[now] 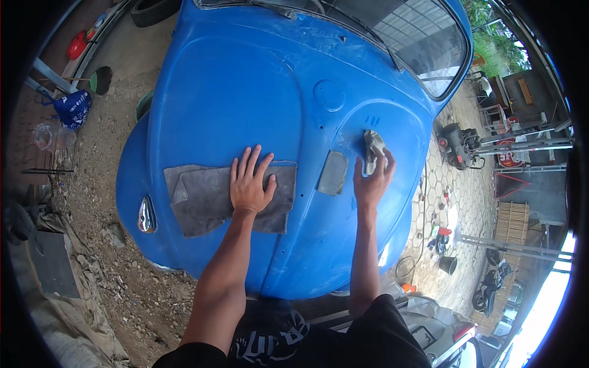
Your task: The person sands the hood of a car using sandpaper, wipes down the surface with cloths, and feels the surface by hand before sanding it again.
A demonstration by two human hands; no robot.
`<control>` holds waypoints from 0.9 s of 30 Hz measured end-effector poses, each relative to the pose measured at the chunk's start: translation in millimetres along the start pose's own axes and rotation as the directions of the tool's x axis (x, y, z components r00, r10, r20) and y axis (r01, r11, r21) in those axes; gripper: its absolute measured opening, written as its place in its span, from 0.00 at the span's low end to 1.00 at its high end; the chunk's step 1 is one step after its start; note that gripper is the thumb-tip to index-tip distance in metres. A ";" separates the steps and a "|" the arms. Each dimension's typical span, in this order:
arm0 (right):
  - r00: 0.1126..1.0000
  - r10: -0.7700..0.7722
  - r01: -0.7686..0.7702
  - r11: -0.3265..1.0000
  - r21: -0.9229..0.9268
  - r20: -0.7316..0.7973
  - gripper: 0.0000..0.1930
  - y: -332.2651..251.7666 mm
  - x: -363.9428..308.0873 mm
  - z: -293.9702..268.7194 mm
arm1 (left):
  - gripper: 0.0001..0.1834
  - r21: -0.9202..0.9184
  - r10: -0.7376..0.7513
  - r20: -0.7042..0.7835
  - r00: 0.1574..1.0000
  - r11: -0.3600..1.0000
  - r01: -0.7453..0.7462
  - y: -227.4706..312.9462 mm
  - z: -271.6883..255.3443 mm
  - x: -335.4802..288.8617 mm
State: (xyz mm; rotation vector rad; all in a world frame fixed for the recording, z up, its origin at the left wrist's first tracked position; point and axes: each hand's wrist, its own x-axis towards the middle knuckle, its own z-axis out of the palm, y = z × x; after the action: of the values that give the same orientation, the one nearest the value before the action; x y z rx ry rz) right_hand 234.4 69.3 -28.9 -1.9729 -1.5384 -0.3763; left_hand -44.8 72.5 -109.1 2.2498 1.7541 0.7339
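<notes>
A blue car hood [245, 92] with a dull surface spreads out in front of me. My left hand [249, 189] lies flat with fingers spread on a grey cloth [196, 202], which rests folded over the hood's left part. To the right, my right hand [373, 184] curls its fingers and thumb around a crumpled grey-beige piece [372, 142] against the hood; whether it is cloth or abrasive paper I cannot tell. Between my hands a flat grey-green rectangular sheet [333, 173] lies on the hood, apart from both.
The windshield [417, 37] with its wipers is at the far side. A chrome lamp [146, 214] sits on the left fender. Gravel ground runs along the left, hexagonal paving on the right with a black machine [459, 146] and a bucket [448, 264]. A silver car [432, 325] stands close at the near right.
</notes>
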 end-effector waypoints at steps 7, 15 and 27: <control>0.955 0.152 -0.174 0.983 0.065 0.255 0.31 -61.2 -76.6 52.4 | 0.29 0.050 0.007 0.015 1.000 0.999 -0.007 2.9 -0.7 3.3; 0.961 0.013 -0.058 0.986 0.156 0.276 0.29 -71.0 19.5 96.1 | 0.29 0.050 -0.013 0.022 1.000 0.999 0.012 6.1 -0.7 3.1; 0.943 0.067 -0.077 0.997 0.016 0.327 0.33 -105.5 17.5 103.1 | 0.28 0.026 -0.017 0.019 1.000 1.000 0.017 6.0 -0.6 1.1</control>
State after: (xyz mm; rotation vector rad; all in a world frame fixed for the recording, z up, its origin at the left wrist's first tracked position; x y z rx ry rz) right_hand 125.2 161.4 -69.5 -2.1421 -1.6514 0.0067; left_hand -39.8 71.9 -105.6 2.2480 1.7820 0.6869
